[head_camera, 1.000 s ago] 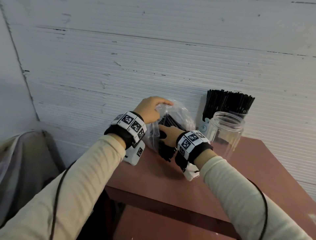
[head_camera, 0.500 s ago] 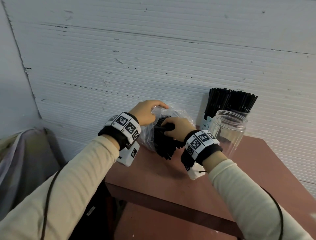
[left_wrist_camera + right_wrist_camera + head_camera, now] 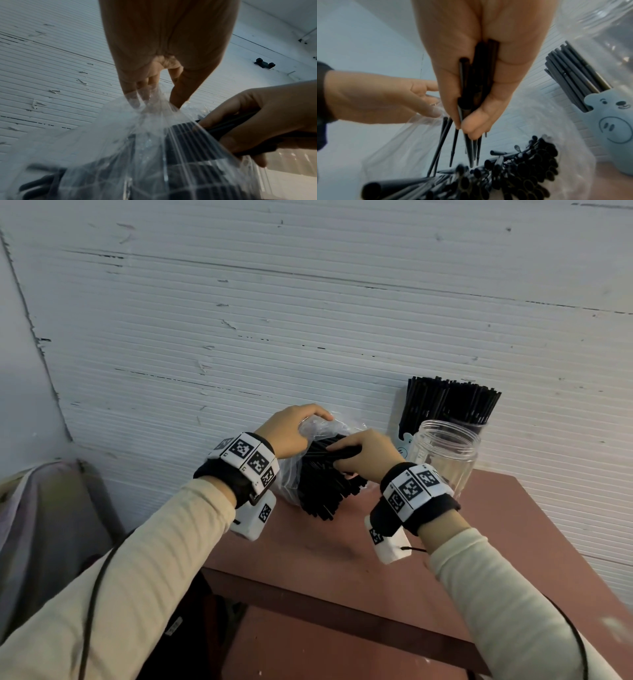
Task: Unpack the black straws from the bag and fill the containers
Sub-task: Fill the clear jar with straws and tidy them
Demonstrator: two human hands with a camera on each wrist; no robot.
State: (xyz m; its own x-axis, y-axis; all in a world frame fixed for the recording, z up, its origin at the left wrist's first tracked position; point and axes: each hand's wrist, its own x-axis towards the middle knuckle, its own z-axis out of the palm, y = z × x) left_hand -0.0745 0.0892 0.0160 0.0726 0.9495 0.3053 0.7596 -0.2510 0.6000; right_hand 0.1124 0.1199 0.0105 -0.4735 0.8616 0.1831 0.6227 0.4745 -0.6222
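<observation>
A clear plastic bag (image 3: 291, 477) of black straws (image 3: 325, 487) lies on the brown table (image 3: 308, 542) by the wall. My left hand (image 3: 291, 433) pinches the bag's top edge (image 3: 150, 102) and holds it up. My right hand (image 3: 363, 455) grips a small bunch of black straws (image 3: 476, 83) at the bag's mouth, above the loose straws (image 3: 513, 173) left inside. To its right stands an empty clear jar (image 3: 445, 453). Behind the jar, a pale blue bear-shaped holder (image 3: 611, 129) is packed with black straws (image 3: 448, 402).
The corrugated white wall (image 3: 308, 320) runs right behind the table. A grey cloth-covered object (image 3: 44, 525) sits low at the left. The table's front edge (image 3: 325, 604) is near my forearms, with a lower brown shelf (image 3: 342, 652) beneath.
My right hand has closed round a bunch of straws inside the bag and lifted up and to the right. The left hand stays on the bag's top.
</observation>
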